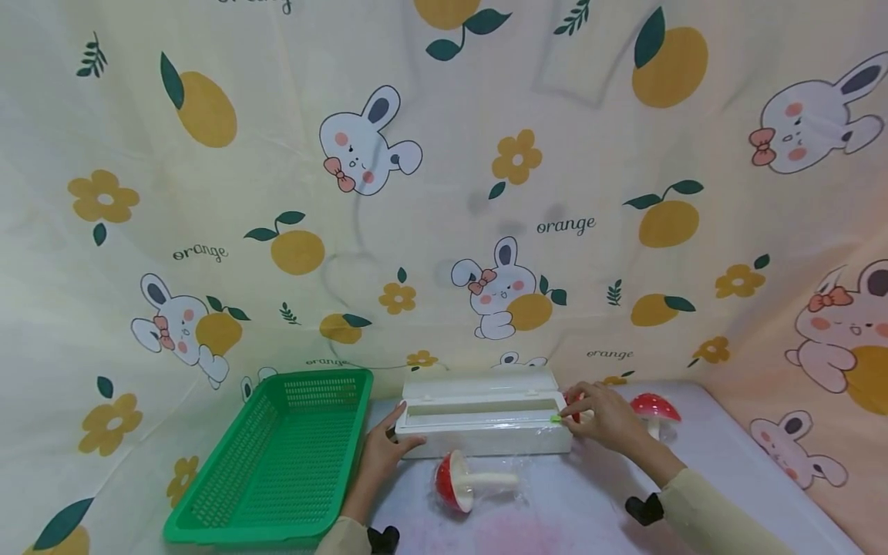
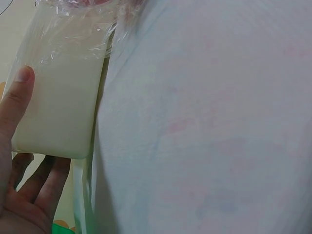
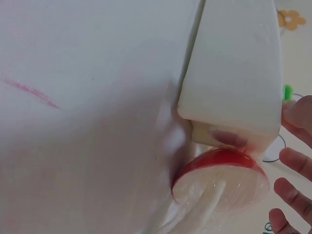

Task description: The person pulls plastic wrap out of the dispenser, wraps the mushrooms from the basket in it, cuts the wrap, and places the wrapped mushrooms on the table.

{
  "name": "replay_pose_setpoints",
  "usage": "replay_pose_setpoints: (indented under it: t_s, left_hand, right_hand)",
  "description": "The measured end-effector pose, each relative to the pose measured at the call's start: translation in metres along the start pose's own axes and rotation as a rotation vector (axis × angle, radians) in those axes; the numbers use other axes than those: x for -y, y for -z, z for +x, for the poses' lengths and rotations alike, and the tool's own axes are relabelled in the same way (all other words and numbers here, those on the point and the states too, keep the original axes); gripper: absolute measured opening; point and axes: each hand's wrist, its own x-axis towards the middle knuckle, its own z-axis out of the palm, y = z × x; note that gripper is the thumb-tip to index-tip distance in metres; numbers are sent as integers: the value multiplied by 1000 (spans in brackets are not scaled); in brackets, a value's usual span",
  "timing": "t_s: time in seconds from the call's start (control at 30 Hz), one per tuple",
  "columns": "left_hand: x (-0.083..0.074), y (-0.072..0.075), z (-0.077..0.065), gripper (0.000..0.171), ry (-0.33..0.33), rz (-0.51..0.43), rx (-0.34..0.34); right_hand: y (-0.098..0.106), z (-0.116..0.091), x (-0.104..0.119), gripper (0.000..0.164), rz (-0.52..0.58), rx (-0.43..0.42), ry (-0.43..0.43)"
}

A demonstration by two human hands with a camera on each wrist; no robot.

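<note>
A long white cling film dispenser [image 1: 486, 442] lies across the table with its lid [image 1: 482, 384] raised at the back. My left hand [image 1: 378, 456] grips its left end, the thumb on the front face and the fingers round the end, as the left wrist view also shows. At the right end my right hand [image 1: 613, 420] pinches a small green slider [image 1: 556, 419] on the upper front edge, its other fingers spread. Clear film stretches over part of the box front. Just in front lies a red-capped toy mushroom [image 1: 454, 482] in clear film.
A green plastic basket [image 1: 274, 532] stands left of the dispenser. Another toy mushroom [image 3: 219, 168] touches the dispenser's right end, partly hidden by my hand in the head view. Farther right is one more mushroom [image 1: 655, 407]. A patterned cloth [image 1: 444, 208] hangs behind.
</note>
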Motion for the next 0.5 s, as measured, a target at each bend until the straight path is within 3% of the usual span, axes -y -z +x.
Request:
replay_pose_setpoints:
  t_s: [0.5]
  left_hand:
    - [-2,1,1,85,23,-7,8]
  right_hand:
    - [-3,-5,0,17,4,-61,2]
